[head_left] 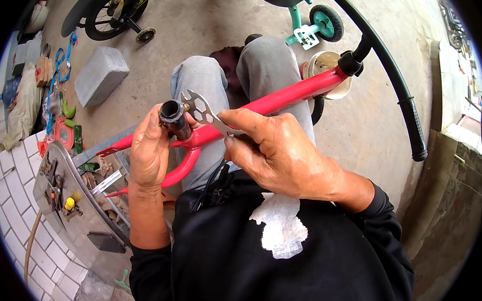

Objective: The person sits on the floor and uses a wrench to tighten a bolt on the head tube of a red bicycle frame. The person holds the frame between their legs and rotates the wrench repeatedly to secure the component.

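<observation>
With the left hand (149,150), holds the black tube (180,122) between thumb and fingers, open mouth upward and leaning slightly left. With the right hand (287,153), pinches the flat wrench (204,110) between thumb and index finger, aimed along its long axis up and left from the fingertips, broad holed end close to the brass-coloured bolt (186,107) on the tube; cannot tell contact there. Across grey trousers (269,64), supports the red frame (282,98), slanted lengthwise from lower left to upper right, forked prongs (184,167) toward the left, black handlebar (393,61) at the right end. Has a grey block (102,76) past the left knee.
</observation>
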Demonstrator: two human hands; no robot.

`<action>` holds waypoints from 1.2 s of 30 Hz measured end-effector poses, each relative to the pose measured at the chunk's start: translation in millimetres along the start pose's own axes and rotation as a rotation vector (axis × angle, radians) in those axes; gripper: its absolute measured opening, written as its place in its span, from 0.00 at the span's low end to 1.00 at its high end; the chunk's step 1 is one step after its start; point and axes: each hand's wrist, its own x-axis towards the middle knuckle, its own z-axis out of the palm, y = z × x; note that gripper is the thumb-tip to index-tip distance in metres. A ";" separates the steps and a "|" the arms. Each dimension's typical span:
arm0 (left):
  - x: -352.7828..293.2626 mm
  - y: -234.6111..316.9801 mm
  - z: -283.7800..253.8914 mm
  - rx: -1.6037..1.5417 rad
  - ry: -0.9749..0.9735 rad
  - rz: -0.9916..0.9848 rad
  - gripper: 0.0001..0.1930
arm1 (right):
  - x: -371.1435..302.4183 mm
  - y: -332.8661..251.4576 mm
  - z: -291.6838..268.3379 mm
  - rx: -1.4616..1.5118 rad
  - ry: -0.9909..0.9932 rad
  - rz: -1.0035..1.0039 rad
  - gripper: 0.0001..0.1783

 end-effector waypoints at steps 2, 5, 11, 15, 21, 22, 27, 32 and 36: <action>-0.5 -0.1 -0.9 0.006 -0.004 0.007 0.25 | 1.4 -4.3 -0.3 -0.037 -0.047 0.085 0.15; -1.4 -0.2 -3.3 -0.006 -0.004 0.005 0.25 | 2.7 -11.0 -0.3 -0.081 -0.080 0.113 0.19; -3.5 -0.4 -3.0 0.013 0.006 0.021 0.26 | 8.5 -28.3 -5.2 -0.145 -0.161 0.162 0.20; -5.2 -0.2 -3.1 0.000 -0.008 0.025 0.27 | 17.9 -38.6 -9.3 -0.302 -0.189 0.022 0.17; -6.8 -1.7 -5.1 -0.012 0.012 0.024 0.26 | 24.5 -44.0 -10.6 -0.510 -0.215 -0.327 0.14; -7.3 -1.8 -5.4 -0.018 0.008 0.020 0.26 | 23.6 -43.4 -8.4 -0.568 -0.216 -0.328 0.14; -8.4 -3.6 -8.1 -0.008 0.016 0.042 0.26 | 4.8 -36.3 13.9 -0.366 -0.156 -0.117 0.21; -5.9 -4.9 -11.8 -0.011 -0.022 0.055 0.26 | -17.8 -12.3 43.4 -0.385 0.013 -0.145 0.22; -8.1 -6.5 -10.3 -0.011 0.016 0.047 0.26 | -22.3 17.4 58.1 -0.237 -0.059 0.061 0.16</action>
